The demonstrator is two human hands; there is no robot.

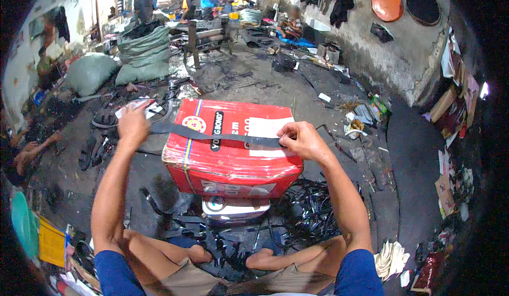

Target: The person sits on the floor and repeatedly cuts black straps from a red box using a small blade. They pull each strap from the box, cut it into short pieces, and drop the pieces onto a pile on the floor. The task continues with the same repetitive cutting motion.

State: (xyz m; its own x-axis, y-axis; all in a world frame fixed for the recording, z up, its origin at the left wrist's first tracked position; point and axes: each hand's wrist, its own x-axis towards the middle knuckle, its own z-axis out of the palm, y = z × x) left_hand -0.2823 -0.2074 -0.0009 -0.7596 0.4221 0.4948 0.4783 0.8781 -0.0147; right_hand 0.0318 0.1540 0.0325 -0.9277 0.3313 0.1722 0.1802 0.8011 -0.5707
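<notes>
A long, flat black strip lies stretched from left to right over the top of a red box in front of me. My left hand is closed around the strip's left end, out past the box's left side. At the other end my right hand pinches the strip between thumb and fingers, over the right part of the box top. A white label on the box is partly covered by the strip and my right hand. The box rests on a white container.
Tangled black strips are heaped right of the white container. Black sandals lie to the left. Large green sacks stand farther back. A cream cloth is at lower right. Other people sit or stand along the left side and at the back.
</notes>
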